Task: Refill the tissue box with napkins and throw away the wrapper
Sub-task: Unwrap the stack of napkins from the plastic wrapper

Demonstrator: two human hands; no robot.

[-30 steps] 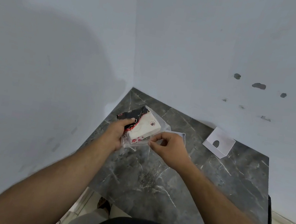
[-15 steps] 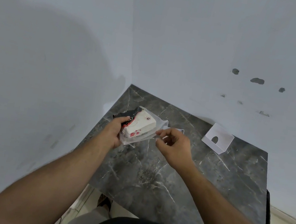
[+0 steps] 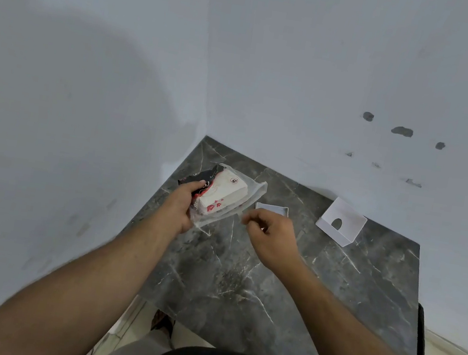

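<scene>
My left hand (image 3: 181,204) grips the near left end of a napkin pack (image 3: 223,192), a white block with red and black print inside a clear plastic wrapper (image 3: 254,192), held just above the dark marble table (image 3: 241,284). My right hand (image 3: 271,236) is to the pack's right, fingertips pinched at the wrapper's lower right edge. A white tissue box base (image 3: 272,209) lies just behind my right hand and is partly hidden by it. The box's white cover (image 3: 343,227), with an oval hole, lies further right.
Pale walls meet in a corner right behind and left of the table. A black object (image 3: 420,336) sticks out at the table's right edge. Light floor and a dark shoe (image 3: 162,321) show below the near edge.
My right hand has drawn rightward, pulling the wrapper's edge out from the pack. My left hand has turned the pack slightly and kept its grip.
</scene>
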